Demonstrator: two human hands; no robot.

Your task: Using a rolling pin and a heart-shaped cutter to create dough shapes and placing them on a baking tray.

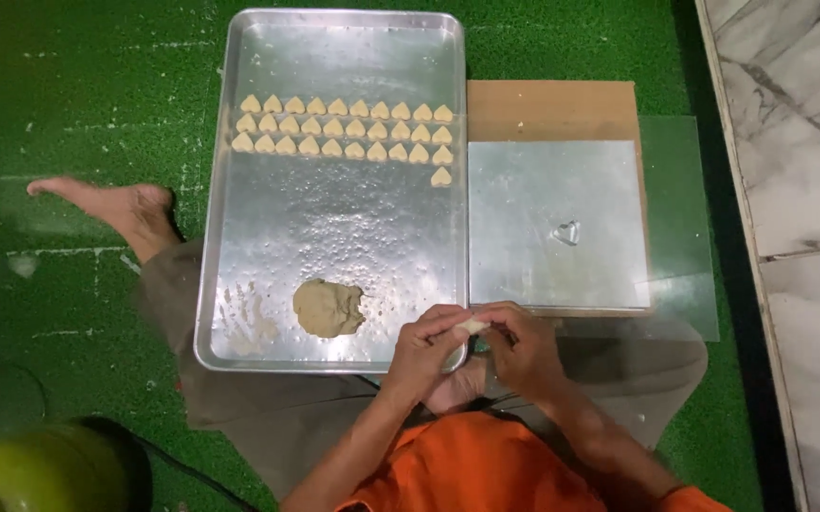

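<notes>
Aluminium catches the light everywhere: a long baking tray (239, 284) lies on green matting (78, 104), and beside it, touching its right edge, sits a square metal sheet (524, 190) on a brown board (552, 109), with a clear plastic film (680, 190) trailing off to the right. The person sits on the floor in front of it all, one bare foot (111, 204) stretched out to the left of the tray. Both hands meet just past the tray's near right corner. The left hand (424, 351) and the right hand (524, 346) have their fingertips drawn together around a small pale piece of dough (473, 325), pinched between them from both sides, which looks like the grip of someone shaping or smoothing it. Near the far end of the tray, heart-shaped dough pieces (344, 128) stand in three tidy rows with one more (440, 176) starting a fourth row at the right, packed close, probably to save room. A brownish lump of dough (328, 307) rests at the near end of the tray, within easy reach of the hands. On the metal sheet lies a little heart-shaped cutter (567, 231), well apart from the hands. Marble-like tiles (799, 142) run along the right, and a green rounded object (40, 469) sits at the lower left.
</notes>
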